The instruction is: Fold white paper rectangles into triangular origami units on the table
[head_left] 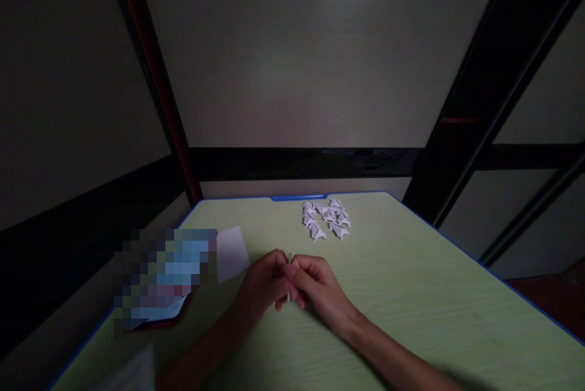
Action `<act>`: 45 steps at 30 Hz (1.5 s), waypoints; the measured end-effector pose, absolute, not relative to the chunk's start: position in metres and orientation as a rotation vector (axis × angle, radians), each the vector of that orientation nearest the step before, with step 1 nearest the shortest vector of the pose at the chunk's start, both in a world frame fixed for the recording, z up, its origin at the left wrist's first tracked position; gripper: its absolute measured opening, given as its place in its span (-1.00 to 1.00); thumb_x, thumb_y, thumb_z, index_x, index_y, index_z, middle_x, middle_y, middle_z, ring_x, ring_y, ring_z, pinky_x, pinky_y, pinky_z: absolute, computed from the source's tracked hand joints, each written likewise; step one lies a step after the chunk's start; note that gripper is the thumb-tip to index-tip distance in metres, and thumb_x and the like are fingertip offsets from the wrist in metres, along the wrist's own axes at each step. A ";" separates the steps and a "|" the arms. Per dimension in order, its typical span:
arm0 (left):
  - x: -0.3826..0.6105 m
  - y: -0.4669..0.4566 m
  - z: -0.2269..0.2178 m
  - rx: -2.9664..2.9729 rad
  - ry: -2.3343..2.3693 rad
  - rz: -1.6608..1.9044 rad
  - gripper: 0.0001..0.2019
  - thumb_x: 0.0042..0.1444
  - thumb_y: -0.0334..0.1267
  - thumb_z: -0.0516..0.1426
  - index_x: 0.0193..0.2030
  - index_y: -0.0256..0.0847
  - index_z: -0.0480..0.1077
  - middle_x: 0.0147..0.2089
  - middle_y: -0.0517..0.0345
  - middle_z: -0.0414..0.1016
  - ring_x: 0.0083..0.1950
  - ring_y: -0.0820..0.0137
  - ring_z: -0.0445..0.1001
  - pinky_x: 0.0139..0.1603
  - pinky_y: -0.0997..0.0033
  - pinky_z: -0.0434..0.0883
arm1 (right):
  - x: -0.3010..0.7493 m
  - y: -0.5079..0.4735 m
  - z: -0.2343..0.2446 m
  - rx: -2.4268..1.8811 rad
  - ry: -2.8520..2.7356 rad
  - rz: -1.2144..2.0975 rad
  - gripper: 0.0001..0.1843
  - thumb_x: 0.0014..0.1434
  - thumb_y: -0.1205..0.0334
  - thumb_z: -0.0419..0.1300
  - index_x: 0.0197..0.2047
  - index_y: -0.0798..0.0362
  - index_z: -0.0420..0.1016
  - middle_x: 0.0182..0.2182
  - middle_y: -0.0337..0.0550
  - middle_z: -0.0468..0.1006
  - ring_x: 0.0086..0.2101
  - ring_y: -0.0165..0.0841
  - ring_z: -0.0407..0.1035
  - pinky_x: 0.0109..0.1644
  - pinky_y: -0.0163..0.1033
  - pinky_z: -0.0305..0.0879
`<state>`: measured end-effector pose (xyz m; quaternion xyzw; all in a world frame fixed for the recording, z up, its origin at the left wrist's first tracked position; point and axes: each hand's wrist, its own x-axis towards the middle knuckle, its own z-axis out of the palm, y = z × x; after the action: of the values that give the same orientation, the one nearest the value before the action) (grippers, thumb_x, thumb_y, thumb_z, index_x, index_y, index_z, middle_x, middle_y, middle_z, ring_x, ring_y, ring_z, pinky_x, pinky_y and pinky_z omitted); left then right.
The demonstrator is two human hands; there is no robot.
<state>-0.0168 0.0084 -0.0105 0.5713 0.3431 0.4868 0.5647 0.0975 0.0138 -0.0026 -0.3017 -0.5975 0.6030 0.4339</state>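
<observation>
Close together over the near middle of the table, both hands pinch a thin piece of folded white paper (289, 297). It is seen edge-on, and the fingers cover most of it. My left hand (265, 281) is closed on its left side, thumb toward the right. From the other side my right hand (317, 281) grips it, thumb and curled fingers meeting the left fingertips. Beyond the hands lies a group of several small folded white paper figures (329, 214) with pointed, forked ends. A flat white sheet of paper (231, 254) lies left of my left hand.
The pale green table (411, 306) has a blue rim, with a blue raised strip (299, 198) at its far edge. At the left edge sits a pixelated, bluish flat object (169, 281). A panelled wall (301, 74) stands behind the table.
</observation>
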 end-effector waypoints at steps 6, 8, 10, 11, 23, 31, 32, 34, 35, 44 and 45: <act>-0.023 0.014 -0.020 1.274 0.650 1.151 -0.65 -0.31 -0.04 0.18 -0.62 -0.26 0.16 -0.70 0.24 0.35 -0.73 0.55 0.27 -0.77 0.61 0.18 | 0.100 0.016 -0.002 -0.649 -1.453 1.583 -0.59 -0.16 0.01 0.16 -0.73 0.12 0.12 -0.83 -0.38 0.20 -0.80 -0.62 0.03 -0.74 -0.46 -0.15; -0.023 0.012 -0.018 1.284 0.654 1.147 -0.66 -0.30 -0.06 0.18 -0.62 -0.27 0.16 -0.70 0.24 0.34 -0.72 0.55 0.29 -0.76 0.63 0.17 | 0.100 0.015 -0.002 -0.601 -1.452 1.614 -0.60 -0.15 0.01 0.15 -0.72 0.12 0.13 -0.84 -0.39 0.19 -0.80 -0.60 0.07 -0.73 -0.46 -0.14; -0.023 0.009 -0.015 1.290 0.660 1.125 -0.68 -0.28 -0.11 0.19 -0.63 -0.26 0.13 -0.70 0.26 0.32 -0.69 0.53 0.33 -0.76 0.65 0.16 | 0.100 0.015 -0.003 -0.555 -1.461 1.641 -0.61 -0.12 0.00 0.13 -0.70 0.12 0.14 -0.84 -0.39 0.20 -0.79 -0.59 0.10 -0.73 -0.46 -0.13; -0.022 0.008 -0.013 1.290 0.663 1.112 -0.67 -0.27 -0.13 0.19 -0.64 -0.25 0.11 -0.70 0.26 0.31 -0.67 0.51 0.35 -0.76 0.66 0.15 | 0.100 0.016 -0.003 -0.542 -1.467 1.646 -0.61 -0.12 0.00 0.13 -0.69 0.12 0.15 -0.84 -0.38 0.21 -0.79 -0.59 0.11 -0.74 -0.47 -0.13; -0.021 0.006 -0.009 1.289 0.694 1.067 -0.70 -0.26 -0.19 0.20 -0.62 -0.25 0.11 -0.69 0.24 0.35 -0.59 0.41 0.43 -0.75 0.65 0.15 | 0.103 0.018 -0.008 -0.518 -1.474 1.648 -0.63 -0.10 0.01 0.11 -0.65 0.14 0.19 -0.83 -0.38 0.23 -0.80 -0.61 0.08 -0.76 -0.48 -0.14; -0.021 0.005 -0.006 1.299 0.624 1.038 -0.76 -0.21 -0.21 0.18 -0.55 -0.28 0.19 -0.62 0.14 0.46 -0.57 0.46 0.41 -0.70 0.65 0.21 | 0.103 0.018 -0.008 -0.500 -1.447 1.652 -0.62 -0.09 0.00 0.11 -0.68 0.13 0.17 -0.84 -0.41 0.19 -0.79 -0.60 0.09 -0.73 -0.45 -0.09; -0.021 0.006 -0.006 1.301 0.612 1.030 -0.76 -0.21 -0.21 0.18 -0.54 -0.28 0.20 -0.61 0.14 0.46 -0.57 0.46 0.41 -0.70 0.64 0.22 | 0.103 0.018 -0.007 -0.505 -1.447 1.653 -0.61 -0.09 0.00 0.11 -0.68 0.13 0.17 -0.85 -0.41 0.19 -0.79 -0.59 0.11 -0.72 -0.45 -0.08; -0.021 0.006 -0.006 1.304 0.587 1.017 -0.76 -0.21 -0.20 0.18 -0.53 -0.29 0.21 -0.61 0.13 0.46 -0.57 0.46 0.40 -0.69 0.64 0.22 | 0.103 0.018 -0.007 -0.522 -1.450 1.653 -0.60 -0.10 -0.02 0.11 -0.69 0.13 0.16 -0.85 -0.41 0.19 -0.78 -0.57 0.15 -0.73 -0.45 -0.08; -0.021 0.007 -0.007 1.305 0.581 1.017 -0.76 -0.21 -0.20 0.18 -0.51 -0.29 0.22 -0.61 0.13 0.46 -0.58 0.47 0.40 -0.69 0.63 0.23 | 0.103 0.018 -0.007 -0.531 -1.451 1.649 -0.60 -0.11 -0.02 0.11 -0.69 0.13 0.15 -0.85 -0.41 0.19 -0.78 -0.56 0.16 -0.73 -0.46 -0.08; -0.020 0.005 -0.004 1.296 0.613 0.999 -0.78 -0.20 -0.21 0.17 -0.54 -0.27 0.20 -0.64 0.17 0.42 -0.60 0.48 0.36 -0.66 0.60 0.22 | 0.104 0.018 -0.005 -0.603 -1.469 1.614 -0.59 -0.14 -0.02 0.13 -0.70 0.12 0.13 -0.85 -0.41 0.21 -0.82 -0.62 0.08 -0.77 -0.48 -0.16; -0.020 0.005 -0.004 1.295 0.618 1.004 -0.78 -0.19 -0.21 0.17 -0.54 -0.27 0.21 -0.64 0.17 0.41 -0.60 0.48 0.35 -0.65 0.59 0.22 | 0.104 0.018 -0.005 -0.612 -1.469 1.606 -0.59 -0.13 -0.01 0.14 -0.71 0.12 0.12 -0.85 -0.41 0.21 -0.82 -0.62 0.08 -0.77 -0.48 -0.17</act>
<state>-0.0195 0.0049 -0.0042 0.5677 0.2709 0.4402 0.6407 0.1039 0.0180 -0.0048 -0.2447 -0.5879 0.6425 0.4262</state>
